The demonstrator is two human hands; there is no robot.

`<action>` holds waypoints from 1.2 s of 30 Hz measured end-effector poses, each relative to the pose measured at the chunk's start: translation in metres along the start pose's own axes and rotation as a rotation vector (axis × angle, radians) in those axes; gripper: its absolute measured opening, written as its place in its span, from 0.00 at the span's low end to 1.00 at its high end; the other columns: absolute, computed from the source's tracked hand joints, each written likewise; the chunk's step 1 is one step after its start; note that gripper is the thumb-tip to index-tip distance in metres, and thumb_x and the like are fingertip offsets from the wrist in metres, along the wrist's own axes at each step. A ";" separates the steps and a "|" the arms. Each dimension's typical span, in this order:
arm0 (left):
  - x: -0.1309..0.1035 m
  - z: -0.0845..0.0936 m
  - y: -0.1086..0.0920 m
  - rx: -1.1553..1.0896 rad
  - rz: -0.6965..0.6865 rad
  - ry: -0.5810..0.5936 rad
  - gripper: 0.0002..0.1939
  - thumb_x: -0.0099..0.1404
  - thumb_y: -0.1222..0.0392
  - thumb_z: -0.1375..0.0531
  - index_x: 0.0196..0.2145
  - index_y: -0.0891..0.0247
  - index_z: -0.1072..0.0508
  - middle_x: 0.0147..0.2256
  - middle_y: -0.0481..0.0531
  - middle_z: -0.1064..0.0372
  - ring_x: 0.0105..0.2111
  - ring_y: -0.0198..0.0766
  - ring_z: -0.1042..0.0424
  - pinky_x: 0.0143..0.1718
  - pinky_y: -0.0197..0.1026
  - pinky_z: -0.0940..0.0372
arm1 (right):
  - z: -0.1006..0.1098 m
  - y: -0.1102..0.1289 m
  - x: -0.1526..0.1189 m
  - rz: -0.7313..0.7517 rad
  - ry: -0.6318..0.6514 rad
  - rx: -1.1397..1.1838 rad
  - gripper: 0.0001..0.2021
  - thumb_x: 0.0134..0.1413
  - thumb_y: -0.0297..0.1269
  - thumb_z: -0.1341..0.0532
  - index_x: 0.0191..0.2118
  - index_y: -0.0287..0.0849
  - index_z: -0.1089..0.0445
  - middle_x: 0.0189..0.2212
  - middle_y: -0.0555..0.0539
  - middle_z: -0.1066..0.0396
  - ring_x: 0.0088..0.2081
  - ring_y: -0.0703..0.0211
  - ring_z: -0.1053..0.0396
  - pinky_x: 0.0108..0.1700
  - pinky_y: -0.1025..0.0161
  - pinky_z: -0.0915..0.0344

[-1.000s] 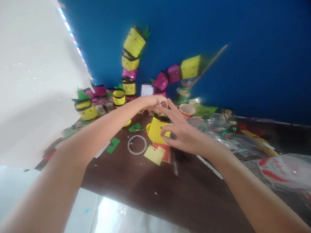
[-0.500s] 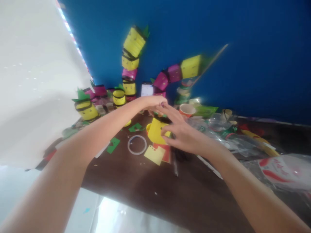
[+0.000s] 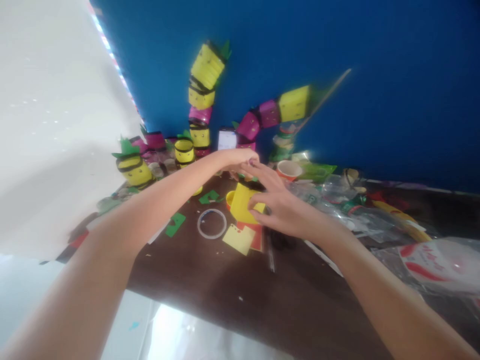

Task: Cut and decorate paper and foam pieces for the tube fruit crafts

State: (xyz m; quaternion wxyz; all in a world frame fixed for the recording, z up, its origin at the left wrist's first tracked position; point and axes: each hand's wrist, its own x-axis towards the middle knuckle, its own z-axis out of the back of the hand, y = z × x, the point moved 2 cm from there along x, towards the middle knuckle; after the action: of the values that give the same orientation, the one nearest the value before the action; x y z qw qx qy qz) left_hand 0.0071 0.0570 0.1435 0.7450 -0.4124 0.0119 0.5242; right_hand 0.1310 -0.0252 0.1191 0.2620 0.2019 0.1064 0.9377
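Observation:
A yellow paper-covered pineapple craft (image 3: 242, 202) with a black band at its top stands tilted between my hands, above the dark table (image 3: 225, 280). My right hand (image 3: 275, 200) is at its right side, thumb and lower fingers curled against the yellow paper, other fingers reaching up to my left hand. My left hand (image 3: 242, 157) bends over the top with its fingers closed; what they pinch is hidden. A bit of green shows under the fingers. Just below lie a pale yellow sheet (image 3: 239, 239), an orange sheet (image 3: 257, 237) and a clear tape roll (image 3: 212, 223).
Green paper scraps (image 3: 175, 224) lie to the left. Stacked yellow and purple crafts (image 3: 200, 115) lean on the blue wall (image 3: 393, 90). A phone (image 3: 227, 139) stands behind my hands. Right are a paper cup (image 3: 289, 170), clear plastic bottles and a printed plastic bag (image 3: 431, 265).
The yellow craft has turned and shifted slightly right, so the dark eye spot on it no longer shows. A little more green shows at its top. Both hands stay almost in place.

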 end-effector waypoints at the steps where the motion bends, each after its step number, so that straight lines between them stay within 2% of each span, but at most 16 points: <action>1: 0.001 0.000 0.000 -0.008 -0.004 -0.002 0.24 0.51 0.68 0.52 0.47 0.66 0.39 0.38 0.54 0.33 0.38 0.37 0.32 0.37 0.39 0.36 | 0.000 0.000 0.000 0.004 -0.004 -0.003 0.06 0.47 0.27 0.42 0.23 0.40 0.31 0.64 0.51 0.61 0.63 0.39 0.67 0.61 0.38 0.63; 6: 0.001 0.001 0.001 -0.021 -0.026 -0.012 0.23 0.51 0.70 0.53 0.46 0.66 0.38 0.41 0.55 0.34 0.39 0.38 0.33 0.35 0.37 0.36 | 0.000 0.002 0.000 0.024 -0.019 -0.026 0.07 0.48 0.27 0.43 0.24 0.40 0.31 0.63 0.49 0.60 0.63 0.39 0.65 0.60 0.39 0.59; 11: 0.003 0.001 0.004 0.027 -0.043 -0.008 0.21 0.52 0.68 0.50 0.45 0.64 0.37 0.43 0.53 0.35 0.40 0.38 0.33 0.34 0.35 0.36 | 0.000 0.003 0.001 0.013 -0.023 -0.030 0.07 0.48 0.28 0.44 0.24 0.40 0.31 0.63 0.47 0.58 0.63 0.39 0.63 0.60 0.38 0.59; 16: 0.015 0.005 0.013 0.144 -0.111 0.009 0.26 0.49 0.66 0.45 0.48 0.62 0.38 0.43 0.54 0.36 0.36 0.38 0.33 0.34 0.38 0.36 | 0.000 0.003 -0.001 0.003 -0.076 -0.007 0.04 0.48 0.29 0.43 0.31 0.42 0.32 0.61 0.45 0.55 0.62 0.41 0.60 0.59 0.39 0.56; 19: 0.017 0.007 0.016 0.176 -0.120 -0.032 0.28 0.46 0.65 0.41 0.48 0.62 0.37 0.42 0.54 0.37 0.35 0.38 0.33 0.31 0.37 0.36 | -0.008 -0.002 -0.010 -0.125 -0.284 0.063 0.10 0.48 0.31 0.42 0.39 0.45 0.35 0.58 0.42 0.50 0.60 0.44 0.53 0.58 0.42 0.51; 21: 0.016 0.009 0.016 0.168 -0.118 -0.066 0.26 0.45 0.66 0.40 0.45 0.62 0.34 0.41 0.53 0.38 0.34 0.38 0.33 0.29 0.35 0.36 | -0.019 -0.009 -0.020 -0.302 -0.465 0.155 0.19 0.47 0.34 0.41 0.47 0.45 0.40 0.56 0.40 0.48 0.59 0.45 0.50 0.58 0.43 0.49; 23: 0.013 0.009 0.015 0.137 -0.125 -0.081 0.25 0.44 0.67 0.39 0.43 0.61 0.33 0.39 0.53 0.38 0.33 0.37 0.33 0.27 0.34 0.36 | -0.035 -0.017 -0.028 -0.491 -0.547 0.369 0.26 0.47 0.39 0.40 0.53 0.45 0.47 0.56 0.39 0.48 0.57 0.46 0.47 0.54 0.44 0.43; 26: 0.010 0.010 0.015 0.084 -0.127 -0.084 0.24 0.45 0.67 0.39 0.43 0.61 0.34 0.35 0.51 0.38 0.31 0.36 0.33 0.26 0.33 0.37 | -0.056 -0.023 -0.033 -0.682 -0.486 0.712 0.34 0.42 0.44 0.36 0.55 0.44 0.51 0.56 0.37 0.46 0.57 0.45 0.45 0.51 0.47 0.38; 28: 0.009 0.010 0.014 0.065 -0.125 -0.085 0.24 0.45 0.67 0.39 0.43 0.61 0.34 0.33 0.50 0.38 0.31 0.36 0.33 0.26 0.33 0.37 | -0.060 -0.021 -0.032 -0.728 -0.449 0.855 0.36 0.40 0.44 0.34 0.54 0.43 0.49 0.54 0.38 0.42 0.55 0.46 0.42 0.51 0.47 0.36; 32: 0.009 0.009 0.012 0.057 -0.125 -0.087 0.25 0.46 0.67 0.39 0.44 0.61 0.35 0.32 0.50 0.38 0.31 0.35 0.34 0.26 0.33 0.37 | -0.056 -0.014 -0.028 -0.744 -0.436 0.978 0.31 0.38 0.42 0.33 0.49 0.42 0.44 0.51 0.39 0.37 0.50 0.47 0.35 0.49 0.48 0.34; 36: 0.007 0.009 0.009 0.055 -0.123 -0.077 0.25 0.46 0.68 0.39 0.44 0.61 0.35 0.32 0.50 0.38 0.30 0.35 0.34 0.26 0.33 0.37 | -0.053 -0.013 -0.027 -0.763 -0.469 0.979 0.28 0.38 0.40 0.33 0.47 0.42 0.41 0.49 0.40 0.35 0.50 0.47 0.35 0.49 0.48 0.34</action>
State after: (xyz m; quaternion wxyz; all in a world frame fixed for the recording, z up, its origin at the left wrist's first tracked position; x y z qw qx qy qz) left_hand -0.0011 0.0691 0.1407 0.7866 -0.3713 -0.0279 0.4926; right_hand 0.1349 -0.0339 0.0590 0.4698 0.4445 0.5245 0.5537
